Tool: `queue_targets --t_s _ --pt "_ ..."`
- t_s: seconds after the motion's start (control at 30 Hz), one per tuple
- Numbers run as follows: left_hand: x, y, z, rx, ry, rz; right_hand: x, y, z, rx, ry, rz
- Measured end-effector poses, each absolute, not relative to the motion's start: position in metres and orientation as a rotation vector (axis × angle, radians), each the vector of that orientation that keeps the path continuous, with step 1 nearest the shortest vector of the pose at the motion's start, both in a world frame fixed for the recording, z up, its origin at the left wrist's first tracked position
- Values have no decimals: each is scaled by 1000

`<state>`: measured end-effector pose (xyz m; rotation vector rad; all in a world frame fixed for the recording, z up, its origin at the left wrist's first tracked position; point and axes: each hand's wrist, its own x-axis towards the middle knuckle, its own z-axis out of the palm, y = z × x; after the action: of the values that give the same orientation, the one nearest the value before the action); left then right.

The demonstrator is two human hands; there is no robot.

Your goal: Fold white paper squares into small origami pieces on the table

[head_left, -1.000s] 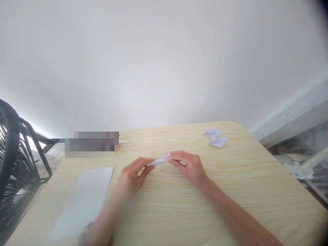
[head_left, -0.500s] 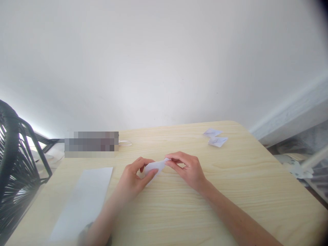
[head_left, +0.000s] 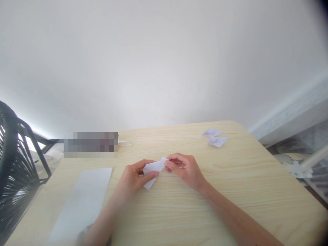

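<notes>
Near edge: both forearms enter from below and converge on the middle of the worktop (head_left: 179, 212). One dark band (head_left: 82, 235), partly hidden, sits at the left forearm. One white paper sheet (head_left: 83, 198) lies flat beside that forearm, its long axis running away from the person and slightly rightward; whether more sheets lie beneath cannot be told. At far left stands one dark woven chair (head_left: 9, 136).

Centre: one folded paper strip (head_left: 153, 167) is held between the hands over the worktop; contact with the surface cannot be confirmed. Its long axis rises from lower left to upper right, the narrow end pointing right and away; a flap hangs toward the person at the lower left. Left hand (head_left: 134, 175): thumb laid along the near face, fingers behind, strip clamped between. Right hand (head_left: 187, 168): thumb and forefinger pinch the narrow end, remaining fingers curled.

Beyond, right: two folded paper pieces (head_left: 217, 141), one behind the other, long axes roughly left to right, the nearer with a point facing right. Beyond, left: one pixelated object (head_left: 89, 145) and one pale loop (head_left: 125, 143). Rear: white wall (head_left: 164, 61).
</notes>
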<state>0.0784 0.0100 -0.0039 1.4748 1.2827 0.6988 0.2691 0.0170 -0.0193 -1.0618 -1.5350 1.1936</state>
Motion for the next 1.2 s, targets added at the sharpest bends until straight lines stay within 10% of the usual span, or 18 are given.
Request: queue_targets --t_s 1.2 --pt "84 6 8 1223 1033 496 272 11 -9 -795 -2023 988"
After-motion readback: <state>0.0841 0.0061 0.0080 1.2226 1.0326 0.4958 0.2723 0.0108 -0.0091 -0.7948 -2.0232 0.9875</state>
